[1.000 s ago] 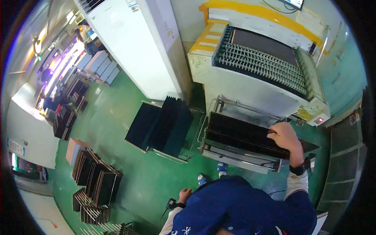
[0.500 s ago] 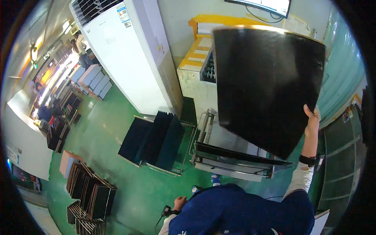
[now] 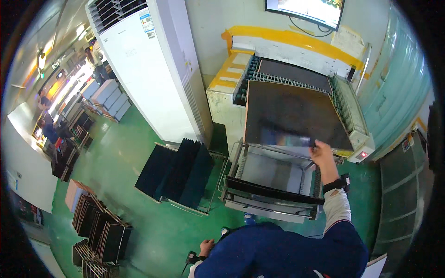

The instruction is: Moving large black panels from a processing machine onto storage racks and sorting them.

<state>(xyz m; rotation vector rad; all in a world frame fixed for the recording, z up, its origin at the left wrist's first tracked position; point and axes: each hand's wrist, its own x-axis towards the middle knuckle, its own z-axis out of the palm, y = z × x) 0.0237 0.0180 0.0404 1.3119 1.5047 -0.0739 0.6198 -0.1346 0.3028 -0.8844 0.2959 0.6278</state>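
Observation:
A large dark panel (image 3: 292, 109) with a thin brownish edge lies tilted on the roller conveyor (image 3: 241, 92) of a white machine. My right hand (image 3: 323, 160) is closed on the panel's near edge, fingers at its right part. Under that hand stands a metal rack (image 3: 271, 204) with slotted sides; one black board (image 3: 273, 191) is in its near end. Farther in on the rollers lies another dark panel (image 3: 294, 73). Low at my left side hangs my left hand (image 3: 206, 247), its fingers curled with nothing visible in them.
A rack of upright black panels (image 3: 178, 178) stands left of the metal rack, before a tall white air conditioner (image 3: 148, 69). More racks of boards (image 3: 102, 227) stand at the lower left. A translucent curtain (image 3: 391, 83) hangs at the right. People (image 3: 95, 62) are far back left.
The panel in my right hand has gone from raised upright to lying down on the rollers, uncovering the machine behind. My right hand has moved left and lower; my left hand has barely moved.

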